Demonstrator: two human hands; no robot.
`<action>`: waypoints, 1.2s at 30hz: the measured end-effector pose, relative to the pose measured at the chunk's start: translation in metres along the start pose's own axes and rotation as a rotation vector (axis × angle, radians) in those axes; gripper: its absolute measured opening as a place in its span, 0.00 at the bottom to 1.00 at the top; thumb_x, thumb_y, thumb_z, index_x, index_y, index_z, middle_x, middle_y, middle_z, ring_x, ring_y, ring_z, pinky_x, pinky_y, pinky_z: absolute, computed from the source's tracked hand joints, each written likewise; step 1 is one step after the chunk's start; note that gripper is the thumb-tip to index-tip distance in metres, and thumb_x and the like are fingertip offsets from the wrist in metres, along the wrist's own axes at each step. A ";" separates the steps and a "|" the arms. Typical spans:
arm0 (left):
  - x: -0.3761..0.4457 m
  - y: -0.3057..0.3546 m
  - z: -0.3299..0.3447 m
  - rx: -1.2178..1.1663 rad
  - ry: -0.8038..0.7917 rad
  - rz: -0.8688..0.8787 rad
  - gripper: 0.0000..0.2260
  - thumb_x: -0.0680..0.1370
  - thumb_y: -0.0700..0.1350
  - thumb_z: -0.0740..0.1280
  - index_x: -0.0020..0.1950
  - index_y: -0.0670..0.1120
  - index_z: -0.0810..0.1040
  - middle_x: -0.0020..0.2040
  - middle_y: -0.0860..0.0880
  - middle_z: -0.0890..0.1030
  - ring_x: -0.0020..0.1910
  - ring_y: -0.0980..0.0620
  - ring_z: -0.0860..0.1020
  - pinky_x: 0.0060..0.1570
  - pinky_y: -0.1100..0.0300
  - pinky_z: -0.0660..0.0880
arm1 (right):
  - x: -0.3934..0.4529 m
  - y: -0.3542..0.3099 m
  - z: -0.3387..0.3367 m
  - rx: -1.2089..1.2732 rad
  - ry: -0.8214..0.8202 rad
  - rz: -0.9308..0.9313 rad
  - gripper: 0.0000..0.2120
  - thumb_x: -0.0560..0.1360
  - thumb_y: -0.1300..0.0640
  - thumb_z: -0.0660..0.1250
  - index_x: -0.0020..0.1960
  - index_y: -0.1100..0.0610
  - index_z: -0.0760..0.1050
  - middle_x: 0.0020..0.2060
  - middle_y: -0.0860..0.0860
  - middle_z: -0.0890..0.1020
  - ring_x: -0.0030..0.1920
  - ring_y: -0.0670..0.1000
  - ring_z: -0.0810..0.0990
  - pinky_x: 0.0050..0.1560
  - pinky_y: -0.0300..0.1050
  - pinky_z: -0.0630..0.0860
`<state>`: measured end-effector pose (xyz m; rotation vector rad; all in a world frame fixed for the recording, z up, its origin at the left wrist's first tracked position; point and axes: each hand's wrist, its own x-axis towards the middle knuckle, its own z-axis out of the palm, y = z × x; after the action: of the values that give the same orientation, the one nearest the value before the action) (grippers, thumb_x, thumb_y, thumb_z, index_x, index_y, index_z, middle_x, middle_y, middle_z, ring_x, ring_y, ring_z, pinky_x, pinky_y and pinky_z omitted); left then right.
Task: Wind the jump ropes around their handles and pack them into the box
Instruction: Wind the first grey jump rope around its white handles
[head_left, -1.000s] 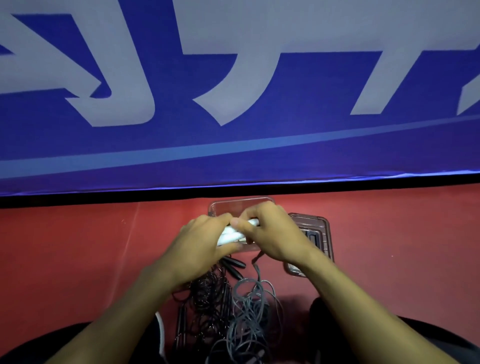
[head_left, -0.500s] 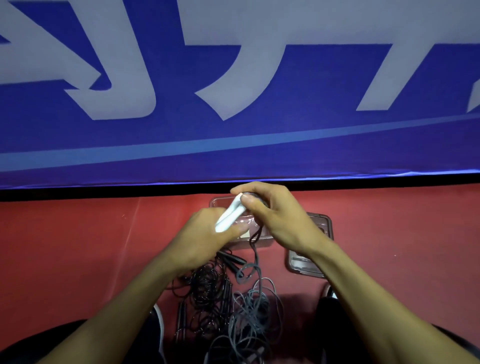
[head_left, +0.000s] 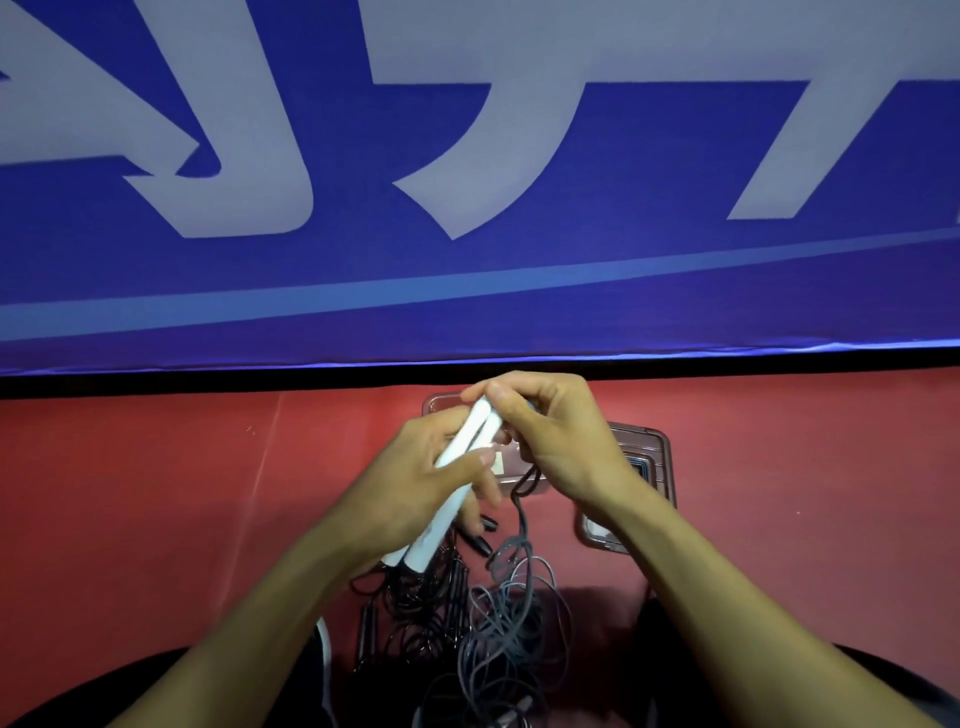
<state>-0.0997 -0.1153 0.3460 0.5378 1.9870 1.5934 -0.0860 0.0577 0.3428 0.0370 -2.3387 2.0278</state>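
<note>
Two white jump-rope handles (head_left: 470, 444) lie side by side, tilted from lower left to upper right, above the red floor. My left hand (head_left: 415, 483) grips their middle. My right hand (head_left: 550, 436) pinches their upper ends, its fingers curled over the tips. A grey rope (head_left: 511, 613) hangs from under my right hand into a loose tangle on the floor. A clear plastic box (head_left: 441, 402) sits mostly hidden behind my hands. Black jump ropes (head_left: 415, 608) with dark handles lie in a heap to the left of the grey tangle.
A clear lid or second tray (head_left: 652, 457) lies on the floor right of the box, partly behind my right wrist. A blue banner (head_left: 467, 260) with pale lettering stands close behind. My dark-clothed knees (head_left: 883, 686) fill the bottom corners.
The white handles rose and tilted steeper, showing their full length in my left hand. My right hand moved up to their top ends, and the grey rope trails down from it.
</note>
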 end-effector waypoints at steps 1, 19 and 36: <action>0.002 -0.002 0.001 0.061 0.036 0.035 0.07 0.84 0.42 0.63 0.61 0.46 0.78 0.36 0.48 0.82 0.28 0.49 0.78 0.32 0.54 0.77 | 0.000 0.000 0.001 0.007 0.003 0.009 0.12 0.84 0.61 0.62 0.53 0.65 0.84 0.28 0.40 0.79 0.29 0.39 0.75 0.33 0.28 0.69; 0.006 0.005 0.013 0.023 0.013 -0.009 0.18 0.81 0.49 0.69 0.54 0.34 0.69 0.38 0.36 0.84 0.40 0.40 0.86 0.47 0.40 0.81 | -0.003 0.002 -0.003 0.197 0.129 0.132 0.10 0.82 0.59 0.66 0.45 0.56 0.84 0.28 0.46 0.79 0.29 0.44 0.73 0.30 0.35 0.69; 0.005 0.003 0.015 -0.100 -0.122 -0.035 0.11 0.81 0.51 0.63 0.52 0.46 0.81 0.39 0.45 0.73 0.37 0.47 0.69 0.38 0.55 0.71 | -0.004 0.005 -0.014 0.004 0.220 0.102 0.19 0.85 0.54 0.60 0.43 0.60 0.83 0.23 0.41 0.74 0.24 0.40 0.70 0.30 0.30 0.64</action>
<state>-0.0943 -0.1003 0.3456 0.5451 1.8080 1.5898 -0.0822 0.0722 0.3397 -0.2958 -2.2427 1.9659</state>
